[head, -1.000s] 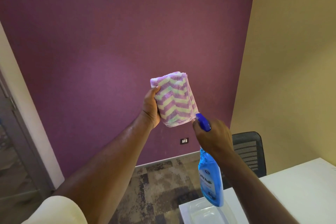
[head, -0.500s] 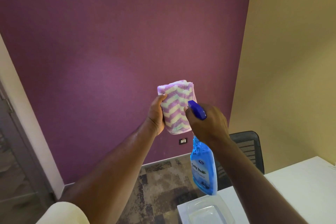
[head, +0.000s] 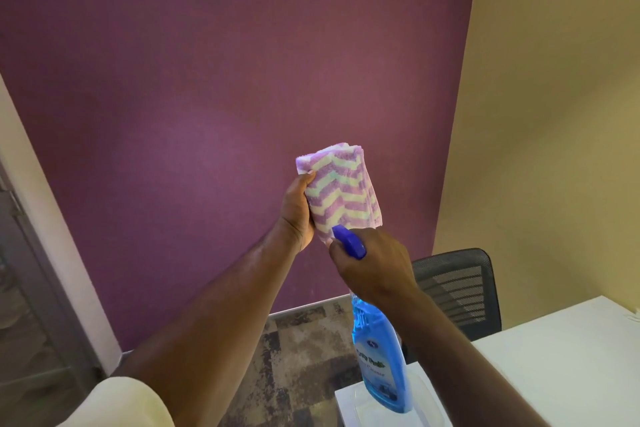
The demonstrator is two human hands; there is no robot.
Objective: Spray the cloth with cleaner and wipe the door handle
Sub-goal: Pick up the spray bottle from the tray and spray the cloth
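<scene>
Purple wall (head: 207, 80), patchy carpet (head: 298, 357), white table (head: 571, 374) under both hands.

Spray bottle (head: 380, 357): blue label with a small round emblem at the top, a line of bold green lettering beneath it, and a fainter line under that, possibly "Cleaner". Both lines are too blurred to read. No other text visible.
</scene>
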